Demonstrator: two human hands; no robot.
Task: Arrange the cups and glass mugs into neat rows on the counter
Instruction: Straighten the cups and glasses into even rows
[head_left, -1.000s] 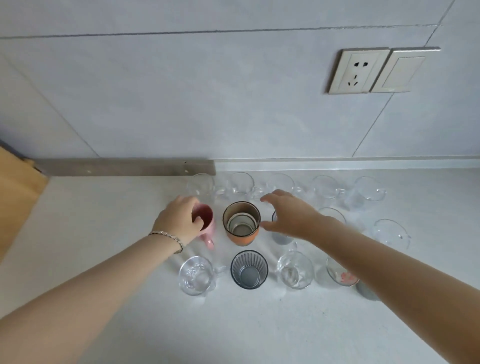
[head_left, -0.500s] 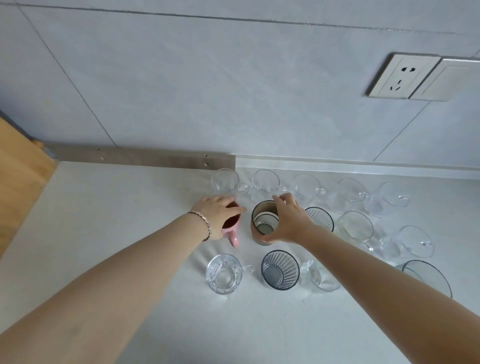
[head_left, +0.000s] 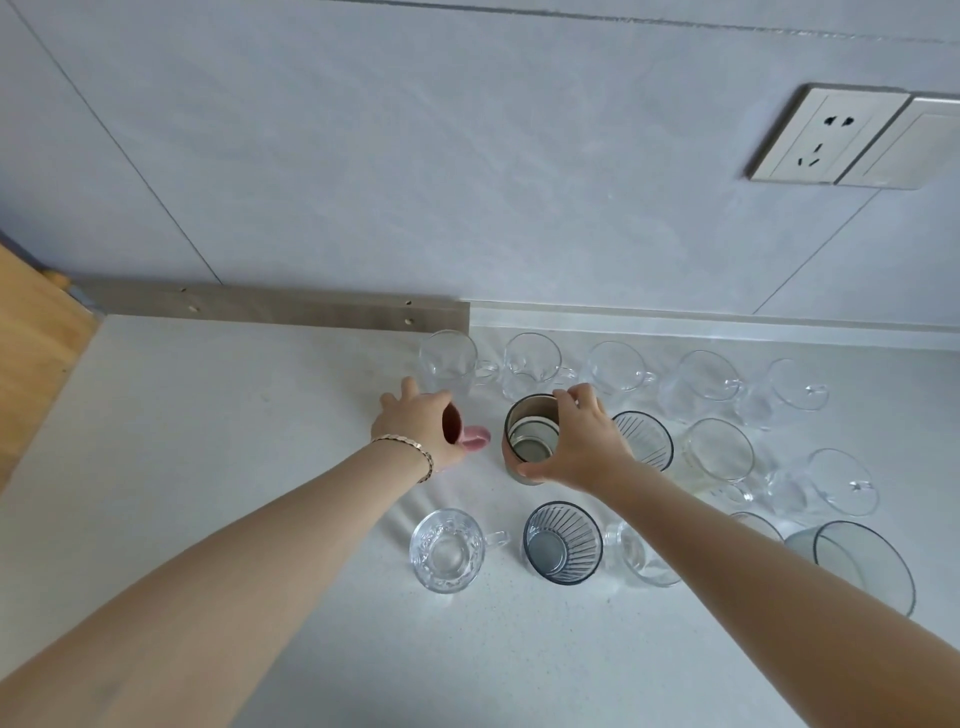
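My left hand (head_left: 418, 422) wraps the pink mug (head_left: 470, 435) in the middle row, its handle pointing right. My right hand (head_left: 582, 441) grips the rim and side of the brown cup (head_left: 524, 434) beside it. Several clear glass mugs (head_left: 532, 358) line the back of the white counter (head_left: 208, 441). A grey ribbed glass (head_left: 644, 439) and more clear mugs (head_left: 719, 449) continue the middle row. In front stand a cut-glass mug (head_left: 447, 551), a grey ribbed glass (head_left: 562, 543) and a clear mug (head_left: 644, 558) partly under my right arm.
A large grey glass bowl (head_left: 862, 564) sits at the front right. A wooden board (head_left: 31, 338) borders the counter on the left. A metal strip (head_left: 270, 312) runs along the wall base, and a wall socket (head_left: 826, 135) is high on the right.
My right hand has closed on the brown cup, coming from above the glass to its right. My left hand stays on the pink mug. The camera has shifted left.
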